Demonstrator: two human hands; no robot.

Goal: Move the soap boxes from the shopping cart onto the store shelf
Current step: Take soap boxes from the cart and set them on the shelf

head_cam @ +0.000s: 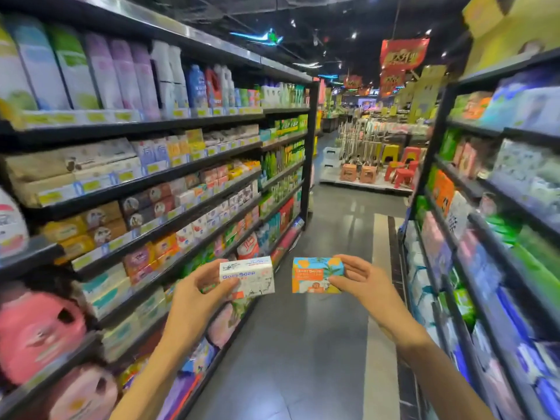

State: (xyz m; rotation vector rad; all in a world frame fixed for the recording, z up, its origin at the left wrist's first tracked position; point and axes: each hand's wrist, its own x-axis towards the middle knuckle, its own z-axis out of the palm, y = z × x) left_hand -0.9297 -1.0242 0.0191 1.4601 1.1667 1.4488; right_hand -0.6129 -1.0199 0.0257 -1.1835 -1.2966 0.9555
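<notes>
We hold one soap box in each hand, both raised over the grey aisle floor [303,344]. Our left hand [197,294] grips the white soap box [248,276] at its left end: the thumb lies on the front face near the lower edge and the fingers curl over the top and rear. The box projects rightward from the grip, long side roughly level, with blue lettering reading "Goat Soap" facing us.

Our right hand [362,281] pinches the orange-and-blue soap box [317,274] at its right end, fingers over the upper edge and thumb pressed on the lower right corner. This box extends leftward from the grip, front face toward us. The two boxes sit near each other with a clear gap between them, not touching.

Left of the left-hand grip stands the left shelf unit [188,189], its tiers stocked with boxed soaps and, on the upper tier, bottles. The white soap box overlaps the lower tiers in view; we cannot tell whether it touches them. Right of the right-hand grip stands the right shelf unit [472,225], carrying wrapped packs. Beyond both grips, at the far end of the aisle, we see red plastic stools [404,171].
</notes>
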